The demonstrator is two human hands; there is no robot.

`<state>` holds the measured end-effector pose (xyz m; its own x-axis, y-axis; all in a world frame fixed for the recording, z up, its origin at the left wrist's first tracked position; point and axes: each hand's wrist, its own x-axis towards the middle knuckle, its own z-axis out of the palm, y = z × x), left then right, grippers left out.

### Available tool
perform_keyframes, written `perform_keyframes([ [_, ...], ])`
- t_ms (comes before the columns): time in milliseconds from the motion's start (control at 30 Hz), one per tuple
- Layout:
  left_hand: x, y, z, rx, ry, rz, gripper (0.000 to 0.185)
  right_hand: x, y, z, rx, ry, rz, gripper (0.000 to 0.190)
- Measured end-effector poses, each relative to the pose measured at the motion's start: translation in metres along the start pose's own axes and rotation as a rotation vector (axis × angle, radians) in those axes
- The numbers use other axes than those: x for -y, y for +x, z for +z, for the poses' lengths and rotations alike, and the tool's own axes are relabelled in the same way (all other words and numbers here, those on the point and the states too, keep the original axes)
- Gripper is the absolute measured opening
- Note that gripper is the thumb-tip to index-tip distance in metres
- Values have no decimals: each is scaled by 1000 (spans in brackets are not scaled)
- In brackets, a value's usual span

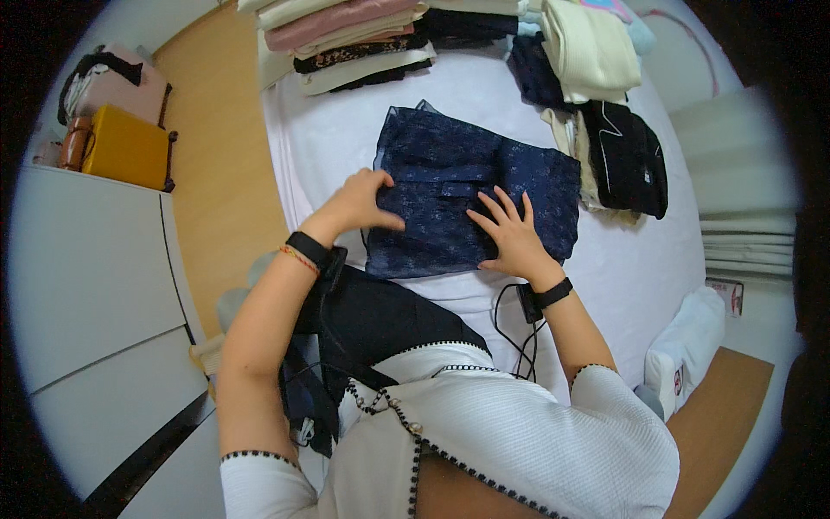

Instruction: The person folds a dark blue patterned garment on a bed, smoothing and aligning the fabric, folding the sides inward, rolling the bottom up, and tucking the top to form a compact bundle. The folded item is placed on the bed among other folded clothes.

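Observation:
A dark blue patterned garment of thin fabric (454, 143) lies folded, roughly rectangular, on the white bed sheet (331, 130). My left hand (360, 204) is at its left edge, thumb and fingers spread apart, with the fingertips over the cloth. My right hand (512, 237) rests on the garment's lower right part with its fingers fanned out. A short strip of the same fabric (459, 189) lies across the middle, between the hands. Both wrists carry black bands with small devices and cables.
Folded clothes (350, 32) are stacked at the bed's far left. A cream ribbed garment (587, 52) and a folded black garment (626, 159) lie at the right. A yellow suitcase (126, 148) stands beyond the white cabinet (97, 259).

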<state>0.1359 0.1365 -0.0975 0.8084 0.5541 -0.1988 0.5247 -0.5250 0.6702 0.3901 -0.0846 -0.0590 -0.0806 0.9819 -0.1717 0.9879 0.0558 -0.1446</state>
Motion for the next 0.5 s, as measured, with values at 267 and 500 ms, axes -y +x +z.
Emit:
perform_keyframes([
  [267, 8, -16, 48, 163, -172, -133, 126, -39, 8, 38, -207, -30, 60, 48],
  [500, 26, 13, 33, -61, -567, 8, 46, -45, 16, 44, -285, 20, 87, 38],
])
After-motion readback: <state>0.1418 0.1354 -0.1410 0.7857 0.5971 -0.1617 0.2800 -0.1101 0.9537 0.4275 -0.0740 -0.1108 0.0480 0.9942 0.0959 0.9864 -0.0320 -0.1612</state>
